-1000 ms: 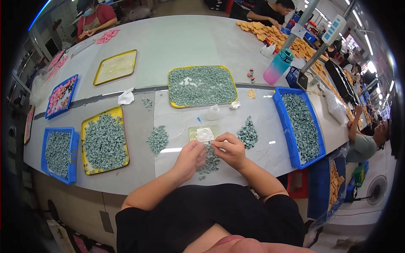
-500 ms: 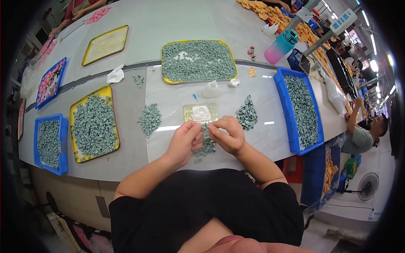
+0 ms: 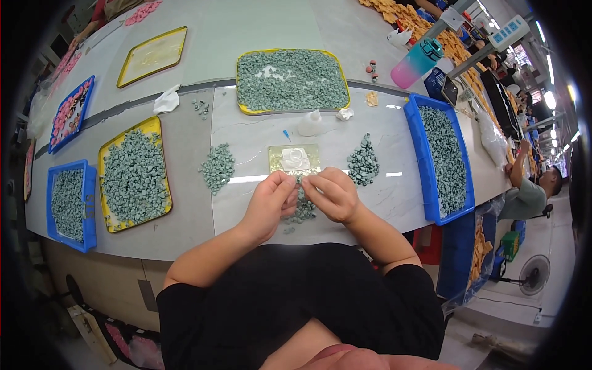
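Note:
My left hand [image 3: 270,200] and my right hand [image 3: 335,195] meet fingertip to fingertip over the table in front of my chest. Both are closed in a pinch on a small grey-green piece [image 3: 298,180], mostly covered by the fingers. Under them lies a loose heap of similar pieces [image 3: 302,211]. Just beyond the fingertips sits a yellowish rectangular dish [image 3: 313,159] with a white patch on it. One more heap [image 3: 217,168] is left of my hands, and another heap [image 3: 363,161] to the right.
A white squeeze bottle [image 3: 309,124] and a small blue nozzle tip [image 3: 286,133] stand beyond the dish. Yellow-rimmed trays [image 3: 349,92] and blue bins [image 3: 421,154] hold many grey-green pieces. A teal-pink water bottle [image 3: 414,65] is at far right. Co-workers sit around the table's far edges.
My hands stay pinched together at nearly the same spot, with the fingertips shifted slightly. The whole view has tilted a little, so the table things sit slightly higher.

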A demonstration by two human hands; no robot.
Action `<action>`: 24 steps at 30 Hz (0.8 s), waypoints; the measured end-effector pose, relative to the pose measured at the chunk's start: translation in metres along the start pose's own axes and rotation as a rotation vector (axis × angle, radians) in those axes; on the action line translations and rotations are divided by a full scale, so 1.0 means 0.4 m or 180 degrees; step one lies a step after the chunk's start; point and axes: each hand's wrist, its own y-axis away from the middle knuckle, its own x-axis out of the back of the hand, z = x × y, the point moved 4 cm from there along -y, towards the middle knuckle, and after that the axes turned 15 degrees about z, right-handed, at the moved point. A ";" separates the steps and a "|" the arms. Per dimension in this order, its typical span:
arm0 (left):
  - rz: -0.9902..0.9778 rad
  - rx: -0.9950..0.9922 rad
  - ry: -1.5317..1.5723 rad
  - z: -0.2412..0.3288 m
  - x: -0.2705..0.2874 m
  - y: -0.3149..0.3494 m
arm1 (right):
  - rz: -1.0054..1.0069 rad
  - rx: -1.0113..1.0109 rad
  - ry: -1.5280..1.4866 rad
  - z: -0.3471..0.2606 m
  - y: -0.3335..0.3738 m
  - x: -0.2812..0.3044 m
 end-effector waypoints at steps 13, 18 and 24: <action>0.0575 -0.2031 -0.1622 0.021 0.021 0.028 | 0.0281 -0.1291 -0.0490 -0.015 0.002 -0.021; 0.0768 -0.2533 -0.2009 0.033 0.011 0.045 | 0.0345 -0.1083 -0.0491 -0.022 0.004 -0.026; 0.0748 -0.2740 -0.2295 0.059 0.005 0.054 | 0.0299 -0.0744 -0.0435 -0.018 -0.006 -0.032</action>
